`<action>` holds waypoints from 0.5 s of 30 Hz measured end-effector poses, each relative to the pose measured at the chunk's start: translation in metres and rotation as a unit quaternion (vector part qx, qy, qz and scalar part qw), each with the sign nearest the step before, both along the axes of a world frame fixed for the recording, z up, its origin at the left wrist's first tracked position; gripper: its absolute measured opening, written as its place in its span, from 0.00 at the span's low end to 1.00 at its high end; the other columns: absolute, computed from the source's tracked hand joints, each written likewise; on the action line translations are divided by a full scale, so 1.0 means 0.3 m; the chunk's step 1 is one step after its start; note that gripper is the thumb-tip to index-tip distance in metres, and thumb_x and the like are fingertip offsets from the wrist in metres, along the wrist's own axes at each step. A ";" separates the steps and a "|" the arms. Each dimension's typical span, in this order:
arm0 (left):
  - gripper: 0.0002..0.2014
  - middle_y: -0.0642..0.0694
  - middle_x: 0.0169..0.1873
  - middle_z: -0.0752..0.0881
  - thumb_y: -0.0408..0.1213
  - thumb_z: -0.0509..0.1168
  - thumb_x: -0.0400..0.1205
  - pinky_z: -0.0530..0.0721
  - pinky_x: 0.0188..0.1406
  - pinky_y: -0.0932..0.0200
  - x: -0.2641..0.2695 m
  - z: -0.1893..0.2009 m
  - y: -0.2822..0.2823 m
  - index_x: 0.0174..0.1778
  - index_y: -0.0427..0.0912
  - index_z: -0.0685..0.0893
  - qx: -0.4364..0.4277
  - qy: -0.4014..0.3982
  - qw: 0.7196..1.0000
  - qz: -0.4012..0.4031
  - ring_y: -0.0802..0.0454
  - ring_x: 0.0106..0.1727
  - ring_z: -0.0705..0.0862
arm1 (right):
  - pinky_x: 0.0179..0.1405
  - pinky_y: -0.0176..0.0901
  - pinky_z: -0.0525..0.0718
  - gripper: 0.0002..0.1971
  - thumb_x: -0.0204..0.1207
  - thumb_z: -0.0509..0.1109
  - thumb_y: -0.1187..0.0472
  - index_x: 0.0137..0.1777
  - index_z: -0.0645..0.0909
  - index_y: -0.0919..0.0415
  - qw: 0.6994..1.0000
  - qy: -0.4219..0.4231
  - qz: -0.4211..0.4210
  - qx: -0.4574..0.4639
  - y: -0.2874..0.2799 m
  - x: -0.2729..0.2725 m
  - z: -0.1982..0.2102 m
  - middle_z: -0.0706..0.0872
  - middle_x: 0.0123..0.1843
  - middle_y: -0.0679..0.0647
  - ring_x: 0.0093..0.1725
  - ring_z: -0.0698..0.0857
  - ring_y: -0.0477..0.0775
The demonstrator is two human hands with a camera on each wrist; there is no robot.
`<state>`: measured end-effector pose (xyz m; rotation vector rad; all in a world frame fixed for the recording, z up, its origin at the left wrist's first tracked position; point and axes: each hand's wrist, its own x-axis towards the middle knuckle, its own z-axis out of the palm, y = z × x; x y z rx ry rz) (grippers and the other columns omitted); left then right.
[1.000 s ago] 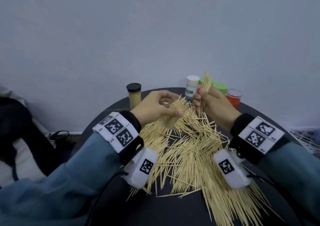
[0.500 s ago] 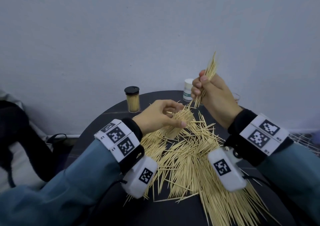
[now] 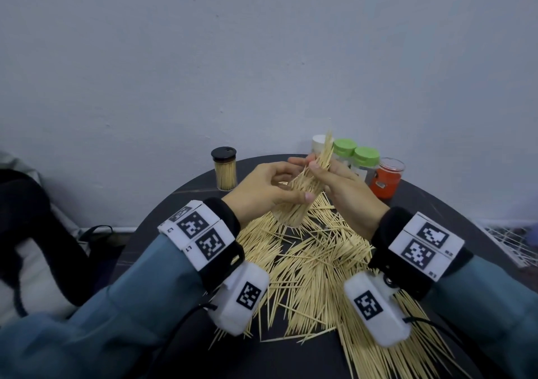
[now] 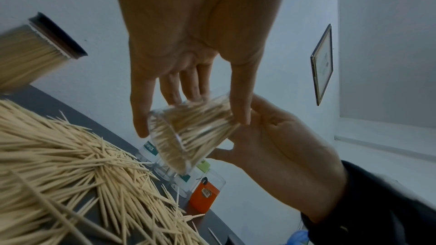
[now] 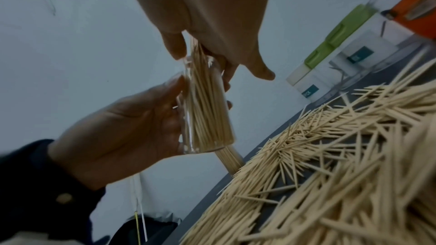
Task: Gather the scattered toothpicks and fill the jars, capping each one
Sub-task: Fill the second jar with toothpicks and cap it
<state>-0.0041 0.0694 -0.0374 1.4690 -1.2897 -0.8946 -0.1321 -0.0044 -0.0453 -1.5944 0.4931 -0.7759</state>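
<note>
My left hand grips a clear open jar, tilted above the table and largely filled with toothpicks. My right hand pinches a bundle of toothpicks whose lower ends sit in the jar's mouth, the upper ends sticking up past the fingers. A big heap of loose toothpicks covers the dark round table below both hands.
A full jar with a black cap stands at the back left. At the back right stand a white-capped jar, two green-capped jars and an orange-labelled jar. A dark bag lies left of the table.
My right hand came down from its raised position and brought the toothpick bundle into the jar's mouth. The left hand lifted and tilted the jar toward it.
</note>
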 end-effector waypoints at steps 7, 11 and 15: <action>0.21 0.42 0.57 0.86 0.32 0.75 0.72 0.80 0.61 0.52 -0.005 -0.002 -0.001 0.61 0.40 0.81 0.010 -0.021 1.000 -0.014 0.48 0.60 0.84 | 0.73 0.61 0.70 0.18 0.85 0.48 0.52 0.43 0.78 0.54 0.998 -0.040 -0.038 0.003 -0.011 -0.014 0.025 0.85 0.62 0.52 0.64 0.81 0.47; 0.22 0.41 0.58 0.85 0.33 0.74 0.72 0.79 0.59 0.54 -0.006 -0.004 -0.002 0.63 0.40 0.81 0.014 -0.022 0.999 -0.019 0.48 0.60 0.83 | 0.70 0.62 0.74 0.16 0.87 0.46 0.58 0.42 0.73 0.56 0.996 -0.079 -0.036 0.003 -0.016 -0.022 0.016 0.88 0.57 0.52 0.62 0.83 0.47; 0.19 0.46 0.52 0.86 0.32 0.74 0.73 0.80 0.55 0.55 0.000 -0.002 0.002 0.60 0.41 0.81 0.008 -0.003 1.000 -0.012 0.51 0.56 0.84 | 0.63 0.48 0.79 0.15 0.87 0.46 0.62 0.64 0.72 0.62 0.997 -0.078 -0.011 -0.010 -0.008 -0.014 0.004 0.88 0.52 0.37 0.51 0.87 0.39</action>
